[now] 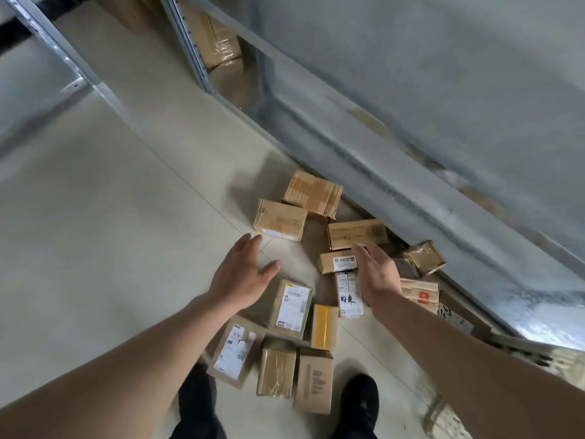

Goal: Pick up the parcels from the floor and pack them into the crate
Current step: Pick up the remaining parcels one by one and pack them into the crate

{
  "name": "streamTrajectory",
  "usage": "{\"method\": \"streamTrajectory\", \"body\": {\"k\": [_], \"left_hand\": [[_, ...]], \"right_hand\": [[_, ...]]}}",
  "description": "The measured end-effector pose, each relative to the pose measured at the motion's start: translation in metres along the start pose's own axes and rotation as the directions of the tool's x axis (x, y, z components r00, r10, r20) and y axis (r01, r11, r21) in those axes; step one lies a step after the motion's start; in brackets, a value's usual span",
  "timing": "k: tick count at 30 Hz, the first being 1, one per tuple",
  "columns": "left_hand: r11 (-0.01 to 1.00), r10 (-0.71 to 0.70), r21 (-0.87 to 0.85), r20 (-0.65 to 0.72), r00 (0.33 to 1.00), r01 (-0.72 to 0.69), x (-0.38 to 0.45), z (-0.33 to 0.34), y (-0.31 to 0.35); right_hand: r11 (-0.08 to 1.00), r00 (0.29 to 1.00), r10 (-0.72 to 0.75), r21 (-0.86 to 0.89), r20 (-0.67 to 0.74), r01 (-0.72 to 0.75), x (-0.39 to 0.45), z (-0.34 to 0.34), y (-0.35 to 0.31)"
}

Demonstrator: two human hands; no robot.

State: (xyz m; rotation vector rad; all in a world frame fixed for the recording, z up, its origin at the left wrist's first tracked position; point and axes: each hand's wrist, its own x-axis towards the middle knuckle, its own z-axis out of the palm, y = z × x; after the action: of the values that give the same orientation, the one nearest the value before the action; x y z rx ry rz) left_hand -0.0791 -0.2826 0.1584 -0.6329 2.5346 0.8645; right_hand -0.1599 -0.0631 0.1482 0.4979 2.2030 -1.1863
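Several cardboard parcels lie scattered on the pale floor beside a metal shelf. Among them are a taped box [280, 219], a ribbed box [313, 192], a flat brown box [357, 233], a green-edged parcel with a white label [291, 304] and a yellow-taped one [324, 326]. My left hand [242, 274] hovers open with spread fingers above the floor, left of the pile. My right hand [376, 270] is open too, over a small labelled box [337, 262], and holds nothing. No crate is in view.
A galvanised shelf rail [395, 191] runs diagonally along the right, with some parcels tucked under it. Larger cartons [215, 42] stand between uprights at the back. My dark shoes [361, 403] stand just behind the pile. Bare floor [110, 232] spreads to the left.
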Motion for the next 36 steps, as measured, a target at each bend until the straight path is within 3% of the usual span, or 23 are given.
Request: {"method": "streamTrajectory", "body": {"k": [5,9,17,21,26,29,33,36], "left_hand": [[0.999,0.041,-0.033,0.010,0.999,-0.041,0.100,0.034,-0.049],[0.995,-0.018,-0.100,0.036,0.999,0.021,0.176,0.070,-0.086],[0.877,-0.172,-0.440,0.083,0.982,0.191,0.273,0.131,-0.139],[0.790,-0.186,-0.567,0.145,0.972,0.235,0.281,0.142,-0.153],[0.743,-0.201,-0.649,0.018,0.979,0.164,0.252,0.136,-0.171],[0.679,-0.244,-0.683,0.136,0.960,0.269,0.238,0.147,-0.186],[0.560,-0.323,-0.688,0.333,0.886,0.462,0.230,0.173,-0.200],[0.471,-0.375,-0.724,0.353,0.857,0.504,0.225,0.178,-0.198]], "right_hand": [[0.999,0.999,-0.027,-0.017,-0.019,0.027,0.082,0.072,0.023],[0.999,0.999,-0.029,-0.042,0.016,0.030,0.152,0.133,0.040],[0.999,0.991,0.006,0.044,0.131,-0.012,0.255,0.206,0.063],[0.994,0.989,-0.019,0.108,0.146,0.003,0.256,0.222,0.076],[0.991,0.997,-0.081,0.109,0.001,0.080,0.233,0.213,0.102],[0.991,0.999,-0.003,0.133,0.040,-0.002,0.225,0.218,0.116],[0.973,0.968,0.120,0.166,0.219,-0.159,0.221,0.236,0.132],[0.964,0.963,0.133,0.196,0.236,-0.181,0.220,0.244,0.130]]}}
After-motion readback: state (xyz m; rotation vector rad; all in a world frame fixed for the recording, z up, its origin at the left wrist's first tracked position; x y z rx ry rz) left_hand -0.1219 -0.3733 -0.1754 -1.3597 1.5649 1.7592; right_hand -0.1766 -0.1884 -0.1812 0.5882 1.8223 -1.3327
